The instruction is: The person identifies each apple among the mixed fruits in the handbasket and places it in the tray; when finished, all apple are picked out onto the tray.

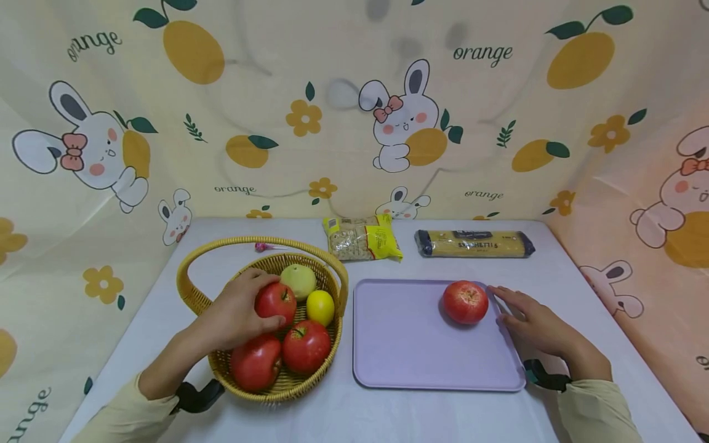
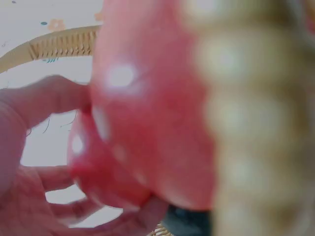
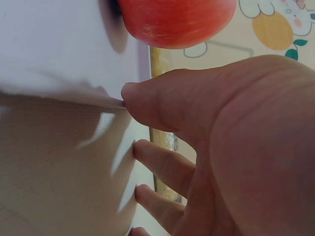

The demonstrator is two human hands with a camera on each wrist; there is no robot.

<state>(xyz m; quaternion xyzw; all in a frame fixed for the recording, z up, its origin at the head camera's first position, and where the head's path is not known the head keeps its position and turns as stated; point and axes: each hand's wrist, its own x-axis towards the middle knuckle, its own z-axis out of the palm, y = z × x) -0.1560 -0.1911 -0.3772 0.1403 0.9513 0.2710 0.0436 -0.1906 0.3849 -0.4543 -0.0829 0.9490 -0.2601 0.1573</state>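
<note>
A wicker basket (image 1: 288, 394) with a tall handle holds several fruits. My left hand (image 1: 238, 311) reaches into it and grips a red apple (image 1: 275, 303), thumb on the near side and fingers over the far side; the left wrist view shows the apple (image 2: 147, 108) large and close. Two more red apples (image 1: 306, 347) lie nearer in the basket. At the right edge of a lilac tray (image 1: 421, 363) is my right hand (image 1: 540, 323), its thumb touching the rim and its fingers extended outside. Another red apple (image 1: 465, 303) sits on the tray's far right part.
A pale green round fruit (image 1: 298, 282) and a yellow lemon-like fruit (image 1: 320, 307) share the basket. Behind stand a yellow-and-clear bag (image 1: 362, 239) and a spaghetti pack (image 1: 474, 243). A small pink item (image 1: 261, 247) lies behind the basket handle. Patterned cloth (image 1: 332, 135) walls the table.
</note>
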